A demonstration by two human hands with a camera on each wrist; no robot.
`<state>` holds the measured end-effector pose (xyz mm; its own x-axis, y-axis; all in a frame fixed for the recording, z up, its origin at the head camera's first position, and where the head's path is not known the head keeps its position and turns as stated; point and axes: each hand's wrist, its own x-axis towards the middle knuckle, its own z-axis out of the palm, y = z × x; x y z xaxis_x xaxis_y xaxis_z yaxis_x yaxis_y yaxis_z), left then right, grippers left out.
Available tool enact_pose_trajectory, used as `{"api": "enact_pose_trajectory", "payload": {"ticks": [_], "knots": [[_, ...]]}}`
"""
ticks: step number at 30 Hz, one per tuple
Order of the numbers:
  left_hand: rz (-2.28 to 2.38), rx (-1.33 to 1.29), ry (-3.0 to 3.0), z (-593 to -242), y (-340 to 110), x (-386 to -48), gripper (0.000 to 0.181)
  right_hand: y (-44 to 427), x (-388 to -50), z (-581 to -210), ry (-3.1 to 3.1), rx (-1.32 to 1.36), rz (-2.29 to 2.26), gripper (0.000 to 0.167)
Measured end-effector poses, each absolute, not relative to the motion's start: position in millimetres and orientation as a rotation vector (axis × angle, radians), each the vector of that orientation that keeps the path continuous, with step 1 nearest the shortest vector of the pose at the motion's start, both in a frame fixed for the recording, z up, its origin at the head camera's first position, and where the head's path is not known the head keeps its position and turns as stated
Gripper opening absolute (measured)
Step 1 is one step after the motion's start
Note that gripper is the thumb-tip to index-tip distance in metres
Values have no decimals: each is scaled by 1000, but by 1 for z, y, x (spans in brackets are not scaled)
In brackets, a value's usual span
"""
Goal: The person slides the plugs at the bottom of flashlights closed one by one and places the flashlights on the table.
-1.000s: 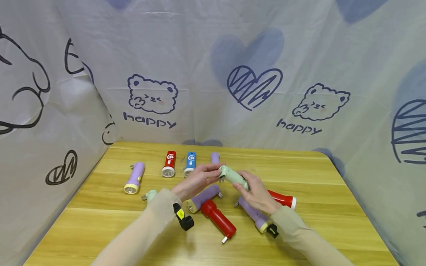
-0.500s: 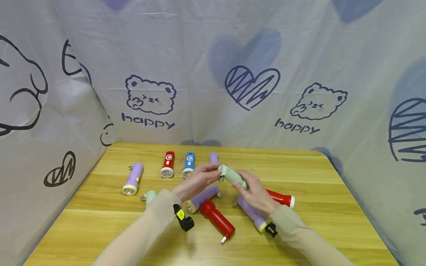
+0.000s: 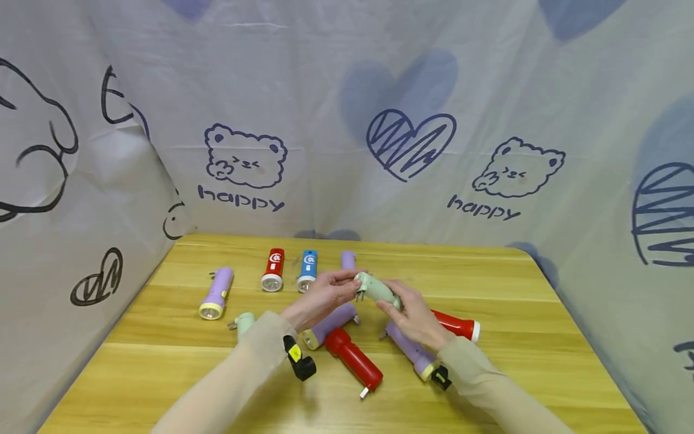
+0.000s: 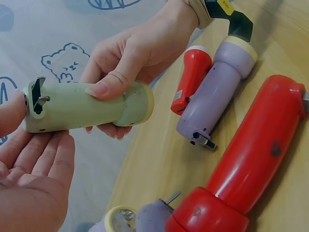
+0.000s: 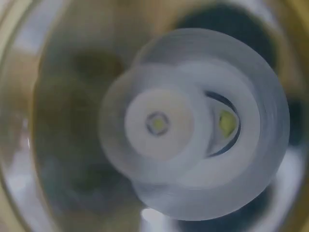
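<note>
A pale green flashlight (image 3: 378, 289) with folding plug prongs is held above the table between both hands. My right hand (image 3: 414, 313) grips its body near the cream-rimmed head; the thumb lies along the side in the left wrist view. At the tail end, my left hand (image 3: 325, 295) pinches it, thumb (image 4: 10, 113) beside the flipped-out prongs (image 4: 41, 99) and fingers underneath. Below the hands lie a purple flashlight (image 3: 333, 322), a red flashlight (image 3: 355, 360) and another purple flashlight (image 3: 409, 349). A flashlight lens (image 5: 159, 123) fills the right wrist view; which one cannot be told.
Red (image 3: 273, 268) and blue (image 3: 307, 270) flashlights lie at the back of the wooden table (image 3: 162, 374), with a purple one (image 3: 349, 260) beside them. Another purple flashlight (image 3: 217, 293) and a green one (image 3: 246, 322) lie left. A red one (image 3: 458, 324) lies right. A printed cloth (image 3: 325, 78) surrounds the table.
The green flashlight stays in both hands, almost still. The head view has shifted slightly; the flashlights on the table lie as before.
</note>
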<state>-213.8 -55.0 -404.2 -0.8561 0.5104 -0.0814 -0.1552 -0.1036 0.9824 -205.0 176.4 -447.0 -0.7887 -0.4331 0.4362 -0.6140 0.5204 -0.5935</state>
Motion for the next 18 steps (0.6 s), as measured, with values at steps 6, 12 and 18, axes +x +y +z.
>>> {"api": "enact_pose_trajectory", "payload": {"ticks": [6,12,18], "knots": [[2025,357,1732,-408,-54,-214,45,176,-205,-449,-2546,880,1115,36],[2019,355,1754,-408,-55,-214,44,173,-204,-447,-2576,845,1135,39],[2022,370,1765,-406,-51,-215,44,174,-203,-443,-2610,783,1169,40]]}}
